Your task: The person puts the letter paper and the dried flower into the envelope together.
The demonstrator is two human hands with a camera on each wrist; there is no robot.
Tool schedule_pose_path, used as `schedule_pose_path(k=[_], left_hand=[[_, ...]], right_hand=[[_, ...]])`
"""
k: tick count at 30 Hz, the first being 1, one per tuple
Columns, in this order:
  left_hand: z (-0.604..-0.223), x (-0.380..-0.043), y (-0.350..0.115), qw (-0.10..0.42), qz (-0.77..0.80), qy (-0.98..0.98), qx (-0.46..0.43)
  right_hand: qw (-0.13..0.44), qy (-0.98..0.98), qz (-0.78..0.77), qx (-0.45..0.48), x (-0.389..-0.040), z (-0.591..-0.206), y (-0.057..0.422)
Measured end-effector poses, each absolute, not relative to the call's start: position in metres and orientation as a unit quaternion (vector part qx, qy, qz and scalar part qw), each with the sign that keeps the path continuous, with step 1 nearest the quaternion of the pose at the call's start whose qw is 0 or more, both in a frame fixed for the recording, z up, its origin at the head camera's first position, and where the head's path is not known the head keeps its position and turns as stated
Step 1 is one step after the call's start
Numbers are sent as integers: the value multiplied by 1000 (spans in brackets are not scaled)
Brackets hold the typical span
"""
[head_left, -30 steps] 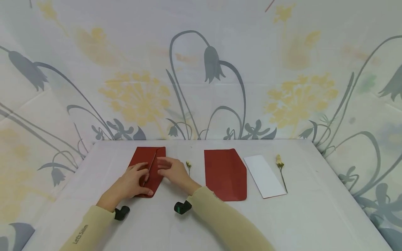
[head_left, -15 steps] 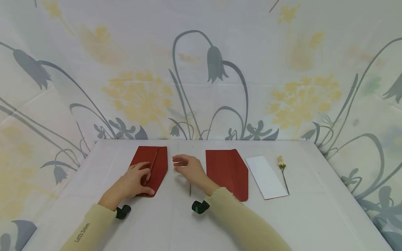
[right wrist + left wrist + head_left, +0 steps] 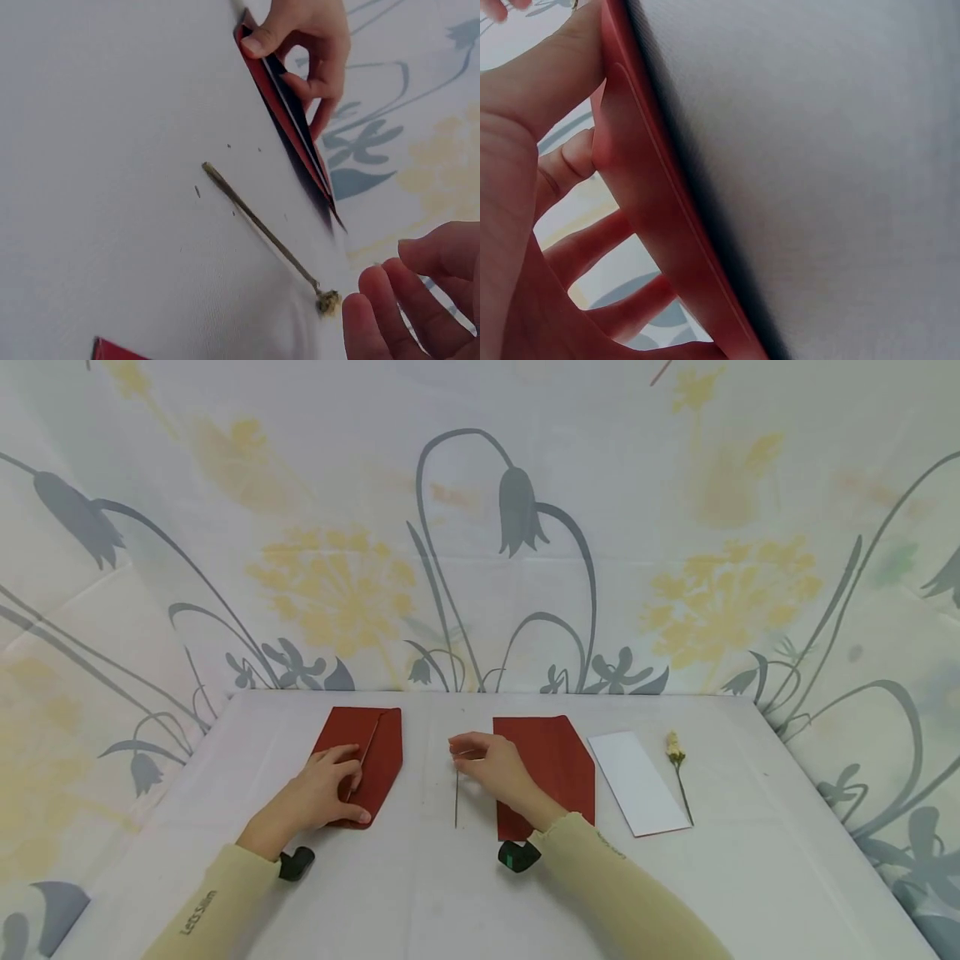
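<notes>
My left hand (image 3: 318, 789) rests on a red envelope (image 3: 386, 743) at the left of the table, thumb near its lower edge and fingers spread across it. In the right wrist view the envelope's opening (image 3: 289, 112) gapes a little, with a thin white edge inside. Over a small dried flower (image 3: 262, 225) hovers my right hand (image 3: 498, 768), fingers loosely bent and holding nothing. That flower lies flat on the cloth; in the head view only its stem (image 3: 456, 802) shows, its bloom hidden by the hand.
A second red envelope (image 3: 543, 747) lies partly under my right forearm. Right of it are a white card (image 3: 637, 785) and a longer-stemmed dried flower (image 3: 675, 760). Small dark crumbs (image 3: 197, 191) dot the white cloth. A flower-printed curtain (image 3: 480, 568) hangs behind the table.
My right hand has left the left envelope and moved right, over the small dried flower. The left hand stays on the envelope.
</notes>
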State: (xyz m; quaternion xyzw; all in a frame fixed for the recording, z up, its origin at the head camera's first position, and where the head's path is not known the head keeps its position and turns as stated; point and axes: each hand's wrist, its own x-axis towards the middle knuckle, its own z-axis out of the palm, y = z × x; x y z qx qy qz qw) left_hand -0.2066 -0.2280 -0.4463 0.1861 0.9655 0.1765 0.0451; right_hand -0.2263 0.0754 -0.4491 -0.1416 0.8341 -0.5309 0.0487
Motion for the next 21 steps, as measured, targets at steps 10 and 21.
schedule_pose_path(k=[10, 21], left_hand=[[-444, -205, -227, 42, 180, 964, 192], [-447, -207, -230, 43, 179, 963, 198]], right_hand=[[57, 859, -494, -123, -225, -450, 89], [81, 877, -447, -154, -223, -461, 79]])
